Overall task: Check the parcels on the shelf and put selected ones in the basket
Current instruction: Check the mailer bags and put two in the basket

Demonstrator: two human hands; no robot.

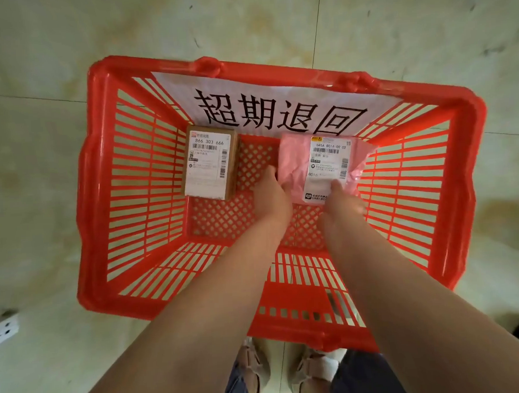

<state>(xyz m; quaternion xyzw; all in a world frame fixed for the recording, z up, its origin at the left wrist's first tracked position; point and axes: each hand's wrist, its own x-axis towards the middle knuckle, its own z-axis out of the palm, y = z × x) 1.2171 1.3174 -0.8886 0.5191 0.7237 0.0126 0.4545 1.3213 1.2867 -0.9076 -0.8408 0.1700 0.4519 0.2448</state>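
Lying label-up, pink parcel [325, 165] seemingly runs lengthwise toward basket's [437, 277] far wall.

There was one basket [107, 186], with two parcels in it: one box [210, 163] and one pink bag [299, 170]. Two hands [274, 189] reached in.
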